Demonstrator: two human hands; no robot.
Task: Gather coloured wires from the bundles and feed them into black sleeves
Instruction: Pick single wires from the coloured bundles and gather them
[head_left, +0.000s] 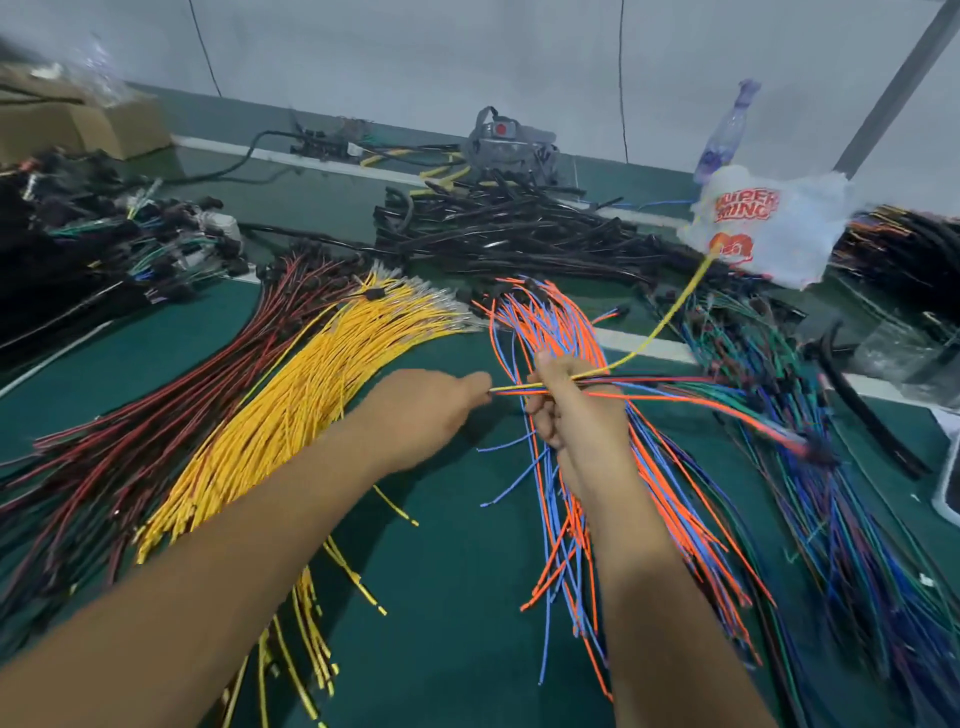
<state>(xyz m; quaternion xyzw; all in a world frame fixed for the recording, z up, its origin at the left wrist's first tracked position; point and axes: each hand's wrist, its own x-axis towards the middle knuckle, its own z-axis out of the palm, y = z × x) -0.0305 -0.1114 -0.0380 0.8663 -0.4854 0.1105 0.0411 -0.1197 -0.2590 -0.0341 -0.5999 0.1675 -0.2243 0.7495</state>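
Left hand (431, 410): fingers drawn together, pinching the near ends of a thin gathered set of wires (675, 387) (yellow, orange, blue, dark). Knuckles face the camera, so the fingertips themselves are hidden.

Right hand (569, 410): just right of the left, fist curled round the same gathered set, thumb on top. The set runs level out of the fist to the right and ends in a blurred dark tip over the mixed wires. One yellow wire (670, 317) leaves the fist and arcs up and right toward the plastic bag.

Around, left to right on the green table (447, 571):
- Far left, a heap of black connector harnesses (104, 244), with a cardboard box (78, 122) behind it.
- Red-and-black wire bundle (156, 410), fanned out, partly under the left forearm.
- Yellow wire bundle (322, 374) beside it, also crossed by the left forearm.
- Orange-and-blue wire bundle (550, 322) directly beneath the right hand and forearm; loose ends spread toward the near edge.
- Black sleeves (509, 228) piled at the back centre, well apart from both hands.
- Mixed blue, green and dark wires (841, 519) at right.
- White printed plastic bag (769, 223) at back right, a clear plastic bottle (727, 130) behind it.
- A single black tube (862, 410) lies at the right edge.
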